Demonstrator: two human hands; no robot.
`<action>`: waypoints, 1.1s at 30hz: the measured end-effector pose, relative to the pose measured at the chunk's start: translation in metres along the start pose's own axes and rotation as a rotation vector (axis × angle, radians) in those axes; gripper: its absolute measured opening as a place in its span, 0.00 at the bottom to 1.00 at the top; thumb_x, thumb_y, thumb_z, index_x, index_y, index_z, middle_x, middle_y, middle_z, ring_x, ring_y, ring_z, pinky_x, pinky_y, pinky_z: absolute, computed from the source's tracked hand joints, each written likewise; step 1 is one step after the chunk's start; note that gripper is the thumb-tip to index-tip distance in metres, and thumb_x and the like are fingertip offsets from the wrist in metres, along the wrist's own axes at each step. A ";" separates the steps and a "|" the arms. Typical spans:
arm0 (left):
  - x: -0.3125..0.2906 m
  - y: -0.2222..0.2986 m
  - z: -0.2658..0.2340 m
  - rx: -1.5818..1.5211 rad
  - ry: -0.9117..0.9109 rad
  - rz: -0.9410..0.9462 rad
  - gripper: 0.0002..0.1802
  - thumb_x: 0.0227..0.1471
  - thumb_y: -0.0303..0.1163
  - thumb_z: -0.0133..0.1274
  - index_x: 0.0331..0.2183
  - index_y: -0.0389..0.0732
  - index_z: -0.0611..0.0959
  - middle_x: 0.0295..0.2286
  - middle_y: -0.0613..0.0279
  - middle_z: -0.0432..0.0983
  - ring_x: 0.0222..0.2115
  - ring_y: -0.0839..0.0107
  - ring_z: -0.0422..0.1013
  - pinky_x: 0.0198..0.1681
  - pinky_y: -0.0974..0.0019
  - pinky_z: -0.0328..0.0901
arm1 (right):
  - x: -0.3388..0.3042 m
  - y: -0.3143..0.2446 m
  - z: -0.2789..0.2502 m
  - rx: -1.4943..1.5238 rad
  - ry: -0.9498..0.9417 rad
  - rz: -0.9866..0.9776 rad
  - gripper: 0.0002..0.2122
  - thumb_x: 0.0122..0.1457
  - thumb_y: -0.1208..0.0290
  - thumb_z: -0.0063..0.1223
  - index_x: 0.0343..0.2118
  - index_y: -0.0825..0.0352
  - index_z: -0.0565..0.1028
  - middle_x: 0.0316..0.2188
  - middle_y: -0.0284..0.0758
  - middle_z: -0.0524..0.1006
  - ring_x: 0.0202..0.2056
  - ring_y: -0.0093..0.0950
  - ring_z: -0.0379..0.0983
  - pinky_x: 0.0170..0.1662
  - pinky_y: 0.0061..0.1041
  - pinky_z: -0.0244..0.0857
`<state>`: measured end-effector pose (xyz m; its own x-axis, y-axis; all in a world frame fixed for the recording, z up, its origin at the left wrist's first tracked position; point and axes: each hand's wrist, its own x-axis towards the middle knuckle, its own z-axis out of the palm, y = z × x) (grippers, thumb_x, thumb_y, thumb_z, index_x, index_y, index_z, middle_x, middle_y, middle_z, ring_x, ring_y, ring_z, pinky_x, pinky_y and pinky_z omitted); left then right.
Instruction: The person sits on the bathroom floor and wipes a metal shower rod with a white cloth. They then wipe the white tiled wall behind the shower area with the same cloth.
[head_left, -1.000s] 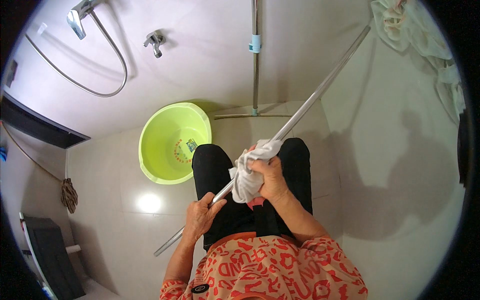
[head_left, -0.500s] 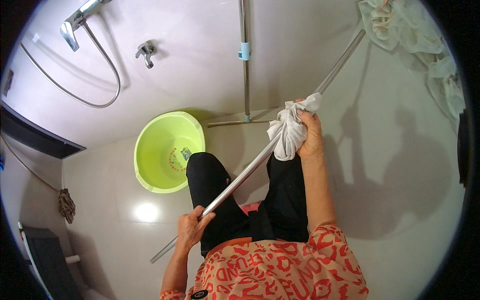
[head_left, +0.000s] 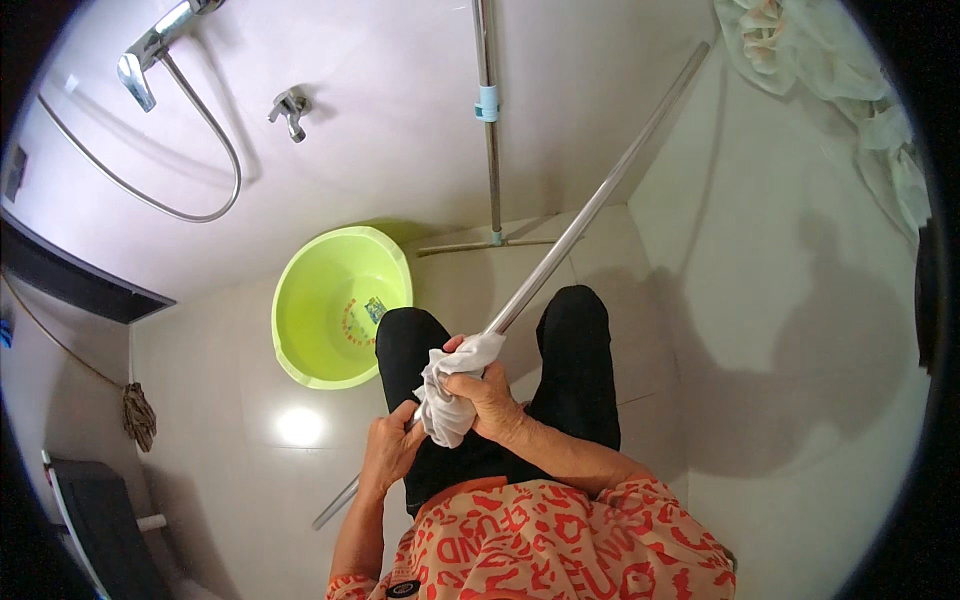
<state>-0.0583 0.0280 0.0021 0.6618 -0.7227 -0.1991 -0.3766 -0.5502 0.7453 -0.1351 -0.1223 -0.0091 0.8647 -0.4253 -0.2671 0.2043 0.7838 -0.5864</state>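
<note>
We have room to reach over the floor tiles (head_left: 250, 510) at lower left and before the pale wall (head_left: 790, 420) at right, while the slanting metal pole (head_left: 530, 283) bars centre to upper right, the lime-green basin (head_left: 320, 300) blocks left of centre, and the upright metal stand (head_left: 493, 170) obstructs upper centre.

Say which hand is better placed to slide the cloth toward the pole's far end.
Probably the right hand: it grips the cloth around the pole, while the left hand holds the nearer part.

Left hand (head_left: 390, 447): one, curled in a grip; left forearm (head_left: 361, 528) steep. Right hand (head_left: 488, 402): one, clenched near the left; right forearm (head_left: 572, 455) slanting inward.
</note>
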 end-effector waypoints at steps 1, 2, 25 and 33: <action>-0.002 -0.001 0.000 0.022 -0.002 -0.008 0.19 0.50 0.43 0.54 0.22 0.36 0.71 0.13 0.47 0.64 0.15 0.49 0.60 0.20 0.57 0.58 | 0.001 -0.002 -0.001 -0.016 -0.002 -0.019 0.19 0.45 0.79 0.52 0.42 0.64 0.65 0.34 0.33 0.71 0.36 0.24 0.71 0.42 0.26 0.67; -0.004 -0.001 -0.001 0.044 -0.003 -0.016 0.20 0.49 0.43 0.54 0.22 0.36 0.71 0.13 0.47 0.64 0.15 0.49 0.61 0.20 0.57 0.58 | 0.002 -0.005 -0.003 -0.031 -0.004 -0.037 0.18 0.46 0.79 0.52 0.42 0.64 0.65 0.34 0.33 0.71 0.36 0.24 0.71 0.42 0.26 0.67; -0.027 -0.050 -0.024 0.427 0.339 0.221 0.23 0.44 0.42 0.58 0.40 0.41 0.74 0.37 0.55 0.69 0.40 0.55 0.63 0.45 0.56 0.57 | 0.041 -0.086 -0.042 -0.014 0.247 -0.312 0.06 0.51 0.79 0.49 0.34 0.67 0.71 0.30 0.32 0.73 0.31 0.25 0.72 0.35 0.27 0.69; 0.035 0.020 0.038 0.261 0.279 0.385 0.25 0.41 0.28 0.56 0.45 0.39 0.71 0.31 0.52 0.73 0.32 0.55 0.70 0.36 0.57 0.63 | 0.026 -0.026 -0.007 -0.181 0.181 -0.312 0.11 0.50 0.75 0.53 0.37 0.67 0.68 0.32 0.29 0.71 0.33 0.19 0.68 0.38 0.20 0.64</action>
<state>-0.0671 -0.0244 -0.0142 0.5775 -0.7739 0.2600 -0.7511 -0.3787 0.5408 -0.1217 -0.1574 -0.0062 0.6758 -0.7157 -0.1764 0.3457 0.5191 -0.7817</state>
